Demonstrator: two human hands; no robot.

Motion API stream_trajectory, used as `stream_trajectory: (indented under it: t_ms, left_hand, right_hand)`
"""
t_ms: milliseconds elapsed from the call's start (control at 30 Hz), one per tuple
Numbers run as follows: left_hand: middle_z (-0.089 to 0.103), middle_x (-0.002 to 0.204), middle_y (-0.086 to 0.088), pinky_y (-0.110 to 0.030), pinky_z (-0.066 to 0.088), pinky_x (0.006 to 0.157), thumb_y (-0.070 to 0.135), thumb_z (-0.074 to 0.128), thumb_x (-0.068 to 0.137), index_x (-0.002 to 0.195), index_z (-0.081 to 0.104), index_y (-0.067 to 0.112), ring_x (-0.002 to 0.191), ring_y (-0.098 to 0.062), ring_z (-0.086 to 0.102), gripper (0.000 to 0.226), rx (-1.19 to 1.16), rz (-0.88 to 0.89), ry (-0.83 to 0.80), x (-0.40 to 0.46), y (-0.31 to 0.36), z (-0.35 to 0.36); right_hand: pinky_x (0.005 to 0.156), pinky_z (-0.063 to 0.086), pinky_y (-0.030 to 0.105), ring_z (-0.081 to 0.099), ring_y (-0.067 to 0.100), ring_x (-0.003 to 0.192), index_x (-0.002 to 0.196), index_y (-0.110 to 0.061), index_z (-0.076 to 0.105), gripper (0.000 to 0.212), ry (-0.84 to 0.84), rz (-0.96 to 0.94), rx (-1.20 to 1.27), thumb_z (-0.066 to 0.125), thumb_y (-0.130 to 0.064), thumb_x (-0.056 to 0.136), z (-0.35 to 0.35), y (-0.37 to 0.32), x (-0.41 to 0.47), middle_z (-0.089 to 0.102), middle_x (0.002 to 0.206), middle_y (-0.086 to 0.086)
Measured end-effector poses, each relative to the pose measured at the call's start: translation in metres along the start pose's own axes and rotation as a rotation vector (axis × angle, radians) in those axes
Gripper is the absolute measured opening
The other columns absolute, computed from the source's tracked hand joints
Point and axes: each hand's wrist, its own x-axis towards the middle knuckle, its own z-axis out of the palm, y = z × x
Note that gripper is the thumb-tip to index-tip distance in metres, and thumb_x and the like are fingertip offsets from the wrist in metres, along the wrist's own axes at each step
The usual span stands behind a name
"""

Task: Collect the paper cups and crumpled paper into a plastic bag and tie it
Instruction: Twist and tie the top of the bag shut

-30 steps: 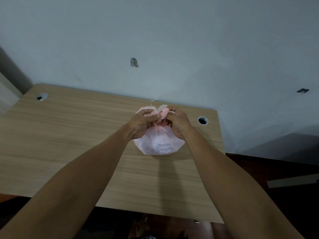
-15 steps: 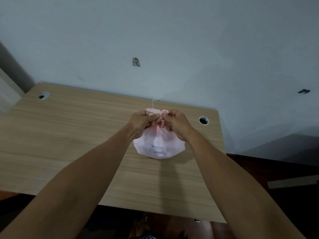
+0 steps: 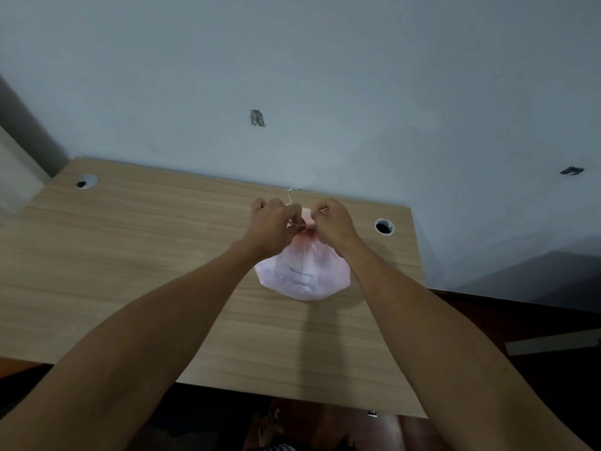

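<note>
Tying underway | plastic bag point(image 3: 304, 275) filled, resting far-right on table point(image 3: 130, 255) | left hand point(image 3: 273, 222) and right hand point(image 3: 333, 222) each grip pinching gathered neck | no loose cups seen; knot judged unfinished.

Bare forearms, no sleeves visible; hands point(image 3: 302, 226) without rings, watch or gloves.

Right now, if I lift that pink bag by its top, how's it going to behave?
The pink bag is thin film, bulging and rounded, so it will probably sag and swing, not hold shape. It looks light for its size. Both the left hand and the right hand pinch its gathered neck, which may slip if the knot is loose.
</note>
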Motion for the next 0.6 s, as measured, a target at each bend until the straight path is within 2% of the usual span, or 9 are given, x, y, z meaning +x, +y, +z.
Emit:
stream_trajectory:
  t_ms: [33,100,167,233,300,333,400,500,600]
  left_hand:
    - [0.068,0.079,0.012,-0.038,0.032,0.084,0.030,0.072,0.086,0.078,0.058,0.027,0.082,-0.013,0.061,0.017,-0.080,-0.086,-0.013,0.000,0.001,0.000]
    - [0.068,0.076,0.004,-0.036,0.044,0.075,0.023,0.074,0.086,0.076,0.051,0.023,0.074,-0.016,0.063,0.025,-0.466,-0.242,-0.069,0.004,0.005,-0.001]
    - [0.065,0.072,-0.006,-0.025,0.048,0.061,0.011,0.072,0.090,0.080,0.049,0.016,0.061,-0.010,0.063,0.026,-0.762,-0.344,-0.062,0.005,0.009,-0.004]
    - [0.058,0.066,-0.003,-0.015,0.042,0.050,0.005,0.066,0.096,0.088,0.048,0.010,0.049,-0.001,0.056,0.021,-0.906,-0.438,-0.083,0.005,0.011,-0.007]
    - [0.056,0.060,0.001,-0.013,0.038,0.046,0.006,0.062,0.099,0.096,0.049,-0.001,0.044,0.001,0.051,0.014,-0.938,-0.477,-0.134,0.004,0.006,-0.003]
    - [0.058,0.058,0.002,-0.012,0.037,0.045,0.008,0.061,0.100,0.097,0.051,-0.010,0.043,0.001,0.049,0.021,-0.932,-0.491,-0.145,0.004,0.001,0.002]
    - [0.064,0.062,-0.005,-0.013,0.037,0.046,0.012,0.062,0.099,0.102,0.053,-0.023,0.044,-0.001,0.052,0.036,-0.895,-0.533,-0.120,0.003,-0.004,0.006]
    - [0.068,0.068,-0.012,-0.019,0.042,0.052,0.014,0.062,0.099,0.092,0.063,-0.015,0.049,-0.005,0.055,0.030,-0.885,-0.560,-0.064,0.002,-0.005,0.007]
    - [0.065,0.064,-0.011,-0.020,0.042,0.054,0.013,0.062,0.098,0.080,0.068,-0.009,0.050,-0.008,0.050,0.029,-0.898,-0.551,-0.064,0.002,-0.005,0.003]
  right_hand:
    - [0.066,0.054,0.036,0.068,0.032,0.081,0.096,-0.014,0.063,0.014,0.007,-0.030,-0.041,0.052,-0.010,0.089,0.000,0.001,0.000,0.065,0.107,0.015]
    - [0.083,0.056,0.040,0.063,0.028,0.092,0.110,-0.014,0.060,0.021,0.019,-0.093,-0.078,0.047,-0.009,0.094,-0.001,0.003,-0.005,0.046,0.123,0.011]
    - [0.093,0.054,0.042,0.058,0.023,0.099,0.114,-0.014,0.058,0.024,0.029,-0.131,-0.080,0.044,-0.007,0.096,-0.002,0.005,-0.011,0.037,0.122,0.008]
    - [0.095,0.054,0.044,0.059,0.024,0.101,0.110,-0.018,0.059,0.024,0.012,-0.137,-0.073,0.041,-0.008,0.097,-0.001,0.009,-0.015,0.038,0.119,0.004]
    - [0.093,0.055,0.047,0.061,0.027,0.102,0.097,-0.029,0.061,0.023,-0.005,-0.142,-0.070,0.041,-0.018,0.094,0.002,0.018,-0.012,0.046,0.115,0.003]
    - [0.091,0.056,0.049,0.062,0.028,0.102,0.089,-0.032,0.062,0.022,-0.016,-0.135,-0.054,0.042,-0.025,0.090,0.003,0.023,-0.009,0.052,0.112,0.004]
    - [0.089,0.055,0.048,0.061,0.026,0.102,0.079,-0.025,0.064,0.023,-0.022,-0.117,-0.012,0.043,-0.031,0.086,0.003,0.022,-0.011,0.060,0.099,0.004]
    - [0.073,0.045,0.031,0.053,0.016,0.082,0.059,-0.011,0.054,0.041,-0.052,-0.159,-0.026,0.054,-0.035,0.092,-0.003,0.007,-0.028,0.054,0.070,0.004]
    - [0.063,0.041,0.026,0.047,0.019,0.066,0.059,0.005,0.059,0.044,-0.107,-0.235,-0.081,0.074,-0.024,0.088,-0.006,0.009,-0.031,0.057,0.074,0.029]
